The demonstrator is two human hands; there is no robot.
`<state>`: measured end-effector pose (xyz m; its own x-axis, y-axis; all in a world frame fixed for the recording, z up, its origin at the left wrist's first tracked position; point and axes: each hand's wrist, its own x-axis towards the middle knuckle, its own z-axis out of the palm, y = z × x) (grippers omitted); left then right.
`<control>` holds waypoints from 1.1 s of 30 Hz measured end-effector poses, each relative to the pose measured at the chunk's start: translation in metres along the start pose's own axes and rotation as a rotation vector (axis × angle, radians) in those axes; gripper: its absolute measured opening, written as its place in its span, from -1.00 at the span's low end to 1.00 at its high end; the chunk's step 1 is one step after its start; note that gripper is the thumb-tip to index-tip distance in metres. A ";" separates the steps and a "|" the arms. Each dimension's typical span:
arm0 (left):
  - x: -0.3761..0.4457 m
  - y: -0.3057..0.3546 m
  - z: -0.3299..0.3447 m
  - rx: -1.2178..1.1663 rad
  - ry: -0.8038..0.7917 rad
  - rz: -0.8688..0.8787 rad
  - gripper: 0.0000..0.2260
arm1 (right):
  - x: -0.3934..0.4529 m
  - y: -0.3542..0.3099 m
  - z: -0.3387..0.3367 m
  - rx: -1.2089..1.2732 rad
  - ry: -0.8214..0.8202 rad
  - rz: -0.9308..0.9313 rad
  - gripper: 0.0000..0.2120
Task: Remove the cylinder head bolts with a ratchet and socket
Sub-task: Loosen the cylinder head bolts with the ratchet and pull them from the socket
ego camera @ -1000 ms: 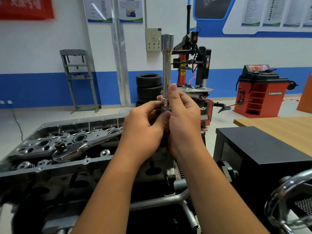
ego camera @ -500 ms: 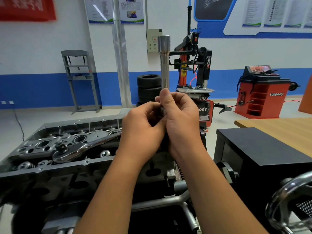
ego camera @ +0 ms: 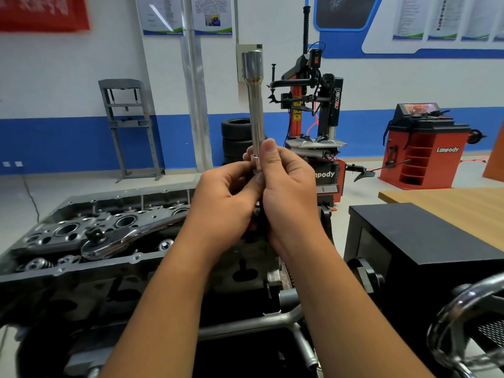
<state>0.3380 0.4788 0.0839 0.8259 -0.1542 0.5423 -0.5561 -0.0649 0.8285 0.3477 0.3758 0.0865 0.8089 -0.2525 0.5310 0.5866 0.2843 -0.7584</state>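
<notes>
Long extension socket (ego camera: pixel 255 105) upright at chest height, both hands gripping its lower end: left hand (ego camera: pixel 226 197), right hand (ego camera: pixel 286 192). Ratchet (ego camera: pixel 117 242) lying on cylinder head (ego camera: pixel 68 230), untouched. Looks like tool prep; next probably snap socket onto ratchet.

Head view looks forward and down, close over hands (ego camera: pixel 253 203)

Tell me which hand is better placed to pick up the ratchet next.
Probably the left hand: the ratchet lies on the cylinder head on its side, while the right hand can hold the upright extension bar.
</notes>
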 end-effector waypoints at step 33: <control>-0.001 -0.004 0.003 0.066 0.016 0.068 -0.81 | 0.000 0.001 -0.003 0.035 0.062 -0.010 -0.60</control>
<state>0.3393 0.4761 0.0801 0.7869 -0.1451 0.5998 -0.6157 -0.1193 0.7789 0.3481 0.3730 0.0843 0.7995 -0.3122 0.5131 0.5965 0.3133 -0.7389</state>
